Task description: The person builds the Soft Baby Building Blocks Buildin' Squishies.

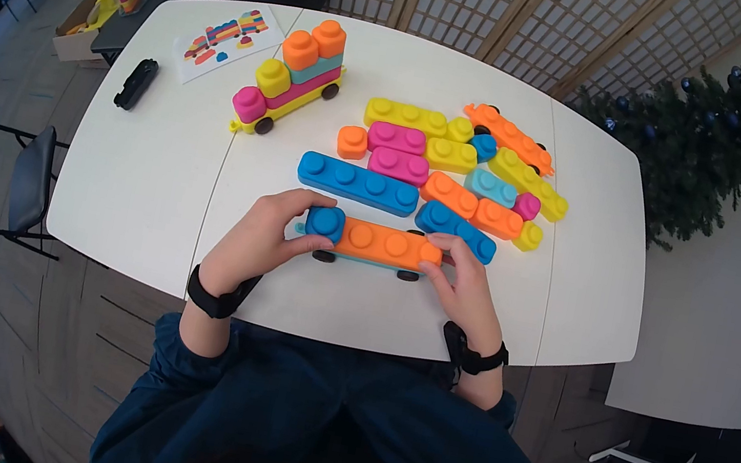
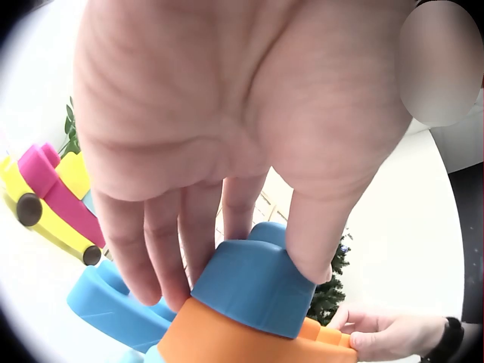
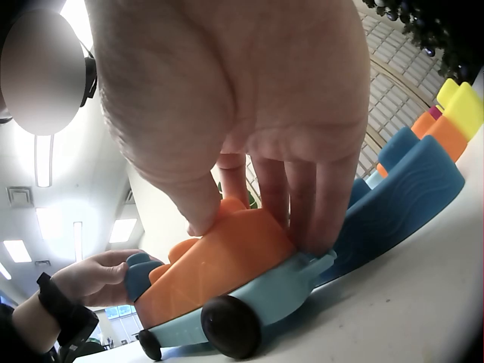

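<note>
A small blue block (image 1: 326, 222) sits on the left end of a long orange block (image 1: 378, 244), which rests on a light blue wheeled base (image 3: 280, 291). My left hand (image 1: 264, 231) pinches the blue block, thumb on the near side and fingers on the far side, as the left wrist view also shows. At the other end, my right hand (image 1: 467, 293) grips the orange block between thumb and fingers. The base's black wheels (image 3: 231, 327) are down on the white table. Just beyond lie a long blue block (image 1: 357, 184) and another blue block (image 1: 456, 232).
Loose blocks in several colours, such as a pink one (image 1: 399, 166), spread over the middle, with an orange wheeled base (image 1: 509, 139) behind. Back left stands a yellow wheeled base (image 1: 299, 102) stacked with blocks, near a picture sheet (image 1: 213, 55) and a black object (image 1: 136, 84).
</note>
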Demonstrator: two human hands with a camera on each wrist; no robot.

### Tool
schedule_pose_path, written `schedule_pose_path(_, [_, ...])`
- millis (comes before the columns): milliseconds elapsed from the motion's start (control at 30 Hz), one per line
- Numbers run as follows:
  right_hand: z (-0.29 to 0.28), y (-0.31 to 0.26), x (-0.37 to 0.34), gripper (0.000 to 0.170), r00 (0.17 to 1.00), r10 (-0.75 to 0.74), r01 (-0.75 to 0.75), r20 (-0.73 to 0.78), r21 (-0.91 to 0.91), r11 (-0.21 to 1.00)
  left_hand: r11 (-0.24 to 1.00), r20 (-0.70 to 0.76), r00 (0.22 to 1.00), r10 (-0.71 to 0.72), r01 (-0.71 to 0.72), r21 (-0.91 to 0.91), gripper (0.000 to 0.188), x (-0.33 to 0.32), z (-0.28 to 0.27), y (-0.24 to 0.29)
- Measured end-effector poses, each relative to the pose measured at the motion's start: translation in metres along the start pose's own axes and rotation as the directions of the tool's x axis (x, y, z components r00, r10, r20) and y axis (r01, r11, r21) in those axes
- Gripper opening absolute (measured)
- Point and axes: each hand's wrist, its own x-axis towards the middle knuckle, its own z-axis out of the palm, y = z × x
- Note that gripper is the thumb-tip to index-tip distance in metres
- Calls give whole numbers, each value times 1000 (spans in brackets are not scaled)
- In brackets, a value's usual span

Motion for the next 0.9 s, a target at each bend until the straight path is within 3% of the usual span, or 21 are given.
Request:
schedule_pose_path(100, [-5,-7,2,34,997,57,-55,44,-45,997,999,-7,1000,8,-8,51,50,-1,1,5])
schedule_pose_path(200, [-21,-20,9,36,998,-51,55,49,-94,994,991,-70,994,88,-80,109,50,-1,3,11])
schedule_pose_path(333, [-53,-49,34,36,1000,-1,1,2,-108,994,985,-101,986,134,-121,123,47,-1,3,12])
schedule_pose_path(400, [-66,-55,58,34,992,-126,129,29,-283,950,979,-102,981,163,-148,139,46,-1,4,11])
schedule_pose_path(533, [-67,-35,121,30,973,-218,229,77,-448,864,977,-177,966,189,-166,136,37,-1,6,12])
schedule_pose_path(700, [-48,11,194,24,967,-133,247,216,-687,683,973,-182,962,206,-182,139,31,-3,6,10])
schedule_pose_path(833, [-29,38,217,23,960,-92,268,265,-771,577,980,-200,963,182,-160,122,35,-6,9,10])
schedule_pose_path(900, [-25,37,221,22,966,19,211,258,-827,521,981,-202,964,175,-155,115,34,-5,8,10])
